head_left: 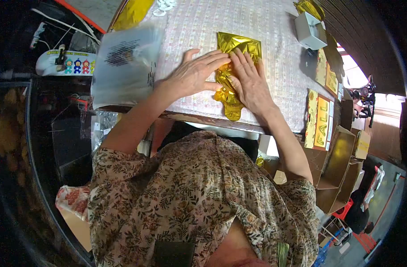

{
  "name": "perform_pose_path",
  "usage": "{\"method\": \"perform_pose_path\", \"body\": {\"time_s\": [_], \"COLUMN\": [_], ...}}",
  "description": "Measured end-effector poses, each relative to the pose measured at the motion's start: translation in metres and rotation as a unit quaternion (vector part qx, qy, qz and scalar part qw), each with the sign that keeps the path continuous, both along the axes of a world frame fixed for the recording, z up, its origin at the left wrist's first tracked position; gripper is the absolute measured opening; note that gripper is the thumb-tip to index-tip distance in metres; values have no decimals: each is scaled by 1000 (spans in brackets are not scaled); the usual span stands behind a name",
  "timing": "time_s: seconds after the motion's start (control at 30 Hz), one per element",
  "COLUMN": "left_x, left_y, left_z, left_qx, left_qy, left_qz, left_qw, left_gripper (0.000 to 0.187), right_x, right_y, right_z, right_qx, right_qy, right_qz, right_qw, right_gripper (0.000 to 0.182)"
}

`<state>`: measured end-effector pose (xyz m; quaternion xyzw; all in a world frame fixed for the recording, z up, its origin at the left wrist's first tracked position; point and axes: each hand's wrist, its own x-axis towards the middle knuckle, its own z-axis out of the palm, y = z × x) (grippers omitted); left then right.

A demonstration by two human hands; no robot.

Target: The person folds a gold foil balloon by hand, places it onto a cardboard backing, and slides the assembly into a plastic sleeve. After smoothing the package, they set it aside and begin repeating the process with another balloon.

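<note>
A crumpled gold foil sheet [233,46] lies on the table's checked cloth [257,26], near the front edge. My left hand [195,73] lies flat with fingers spread, its fingertips pressing on the foil's left side. My right hand [251,82] lies flat on the foil's right side, fingers pointing away from me. Both palms press down; neither hand grips anything. Part of the foil is hidden under my hands, and its lower end [232,107] sticks out toward the table edge.
A clear plastic bag with dark print [123,64] lies at the table's left. A small white box [310,30] stands at the right. Yellow packaged cards [321,122] and open cardboard boxes [341,164] sit at the right; more gold foil [132,13] lies at the far left.
</note>
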<state>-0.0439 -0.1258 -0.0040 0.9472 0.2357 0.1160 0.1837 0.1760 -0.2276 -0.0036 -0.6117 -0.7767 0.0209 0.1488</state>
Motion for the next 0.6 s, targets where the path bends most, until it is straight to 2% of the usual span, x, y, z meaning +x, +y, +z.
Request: {"method": "perform_pose_path", "body": {"time_s": [0.17,0.23,0.27,0.33,0.37,0.43,0.5,0.57,0.6], "left_x": [2,7,10,17,21,32,51,62,64], "left_y": [4,14,23,44,59,95,99,87,87], "left_z": [3,1,1,16,8,-16,-15,-4,-11], "left_qx": [-80,8,6,-141,-144,-19,-47,89,87], "left_qy": [-38,-63,-65,-78,-80,-166,-158,-1,-1], "left_qz": [27,14,14,10,11,-55,-65,1,0], "left_qw": [996,998,998,987,986,984,984,996,996], "left_gripper": [90,74,74,61,61,51,49,52,52], "right_x": [-3,-3,-3,-4,-5,-5,-5,-4,-4], "right_y": [0,0,0,-1,-1,0,1,1,1], "right_z": [-9,-9,-8,-8,-7,-4,-5,-6,-5], "right_qx": [-13,-12,-14,-24,-27,-34,-32,-34,-35], "right_qy": [-56,-56,-58,-49,-51,-52,-53,-52,-52], "right_qz": [1,1,0,-8,-7,-7,-4,-3,-3], "right_qw": [998,998,998,998,998,998,998,998,998], "right_gripper": [67,67,67,66,66,66,66,66,66]}}
